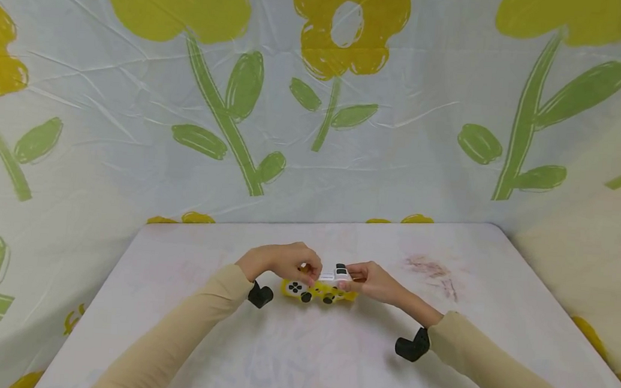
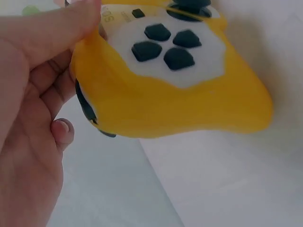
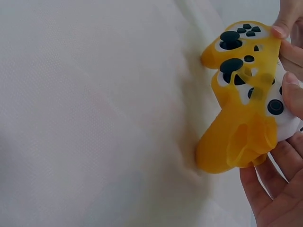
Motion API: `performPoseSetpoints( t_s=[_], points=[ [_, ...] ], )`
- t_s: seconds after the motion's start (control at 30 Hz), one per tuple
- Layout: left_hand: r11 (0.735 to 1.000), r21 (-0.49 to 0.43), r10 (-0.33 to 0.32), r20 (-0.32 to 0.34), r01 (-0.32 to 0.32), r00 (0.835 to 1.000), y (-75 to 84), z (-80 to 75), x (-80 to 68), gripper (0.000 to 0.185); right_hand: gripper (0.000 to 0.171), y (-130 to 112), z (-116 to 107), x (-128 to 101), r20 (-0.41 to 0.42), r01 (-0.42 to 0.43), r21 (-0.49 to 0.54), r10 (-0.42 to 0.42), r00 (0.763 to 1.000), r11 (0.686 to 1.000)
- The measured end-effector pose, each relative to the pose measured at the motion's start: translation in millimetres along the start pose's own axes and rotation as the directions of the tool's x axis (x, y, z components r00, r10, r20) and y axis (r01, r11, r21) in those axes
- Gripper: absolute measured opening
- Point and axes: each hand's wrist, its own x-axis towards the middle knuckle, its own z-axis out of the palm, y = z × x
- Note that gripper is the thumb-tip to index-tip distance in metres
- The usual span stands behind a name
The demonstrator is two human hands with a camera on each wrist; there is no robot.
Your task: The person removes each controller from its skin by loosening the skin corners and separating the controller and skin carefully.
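Both hands clamp the white game controller (image 1: 319,288) in its yellow rubbery sleeve: left hand (image 1: 283,262) steadies one end, right hand (image 1: 377,282) peels (sleeve half off), mid white-clothed desk (image 1: 331,364).

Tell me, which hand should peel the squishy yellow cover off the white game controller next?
Probably the right hand: on its side the yellow rubbery cover already hangs loose off the white game controller. The left hand grips the covered end.

Both forearms angle inward, left hand (image 1: 283,262) and right hand (image 1: 376,281) fingers curled.

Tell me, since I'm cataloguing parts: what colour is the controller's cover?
Yellow cover, clearest in the left wrist view.
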Motion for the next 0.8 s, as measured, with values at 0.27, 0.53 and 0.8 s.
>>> performPoseSetpoints(
  t_s=[0.27,0.53,0.8],
  points=[
    [0.962,0.177,-0.227,0.111,0.206,0.968,6.7,-6.8,-2.8,0.049,0.042,1,-2,4,0.043,0.031,-0.036,-0.029,0.999,0.999],
    [0.892,0.418,-0.252,0.148,0.17,0.956,17.8,-11.4,-5.4,0.056,0.046,2,-8,6,0.07,0.035,-0.066,-0.03,0.997,0.997],
    [0.905,0.375,-0.259,0.116,0.199,0.959,12.6,-10.0,-5.0,0.05,0.05,2,-7,4,0.084,0.039,-0.045,-0.035,0.996,0.998]
  ],
)
